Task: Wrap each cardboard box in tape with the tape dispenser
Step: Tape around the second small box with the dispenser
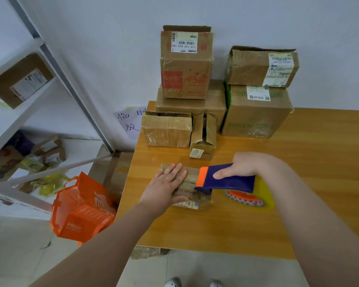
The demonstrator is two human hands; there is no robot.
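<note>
Head view, looking down on a wooden desk [288,214]. Shows a small flat cardboard box [192,192] lying near the desk's front left edge, glossy with tape over much of its top. Pinned by the left hand [168,181], laid flat with fingers straight and together across the box's left half, thumb along the near edge. Gripped in the right hand [243,166]: a blue and orange tape dispenser [228,181], fingers curled round its handle, orange blade end over the box's right part and apparently touching it, yellow guard and tape roll [245,198] off to the right, low over the desk. Looks like mid-strip, laying tape across the top.

To do it well: keep the left palm pressing straight down, to stop the light box sliding or tipping under the pull. Draw the dispenser in one steady line, low and flat against the cardboard, for a strip without wrinkles or bubbles. Run past the edge and down the side before cutting, then tilt the blade into the tape and twist for a clean break. Hold the left fingertips out of the toothed blade's path. Smooth down afterwards with the flat palm.

Behind, well apart from both hands: other cardboard boxes [187,79] stacked against the wall, several with open flaps, probably waiting for a turn.
</note>
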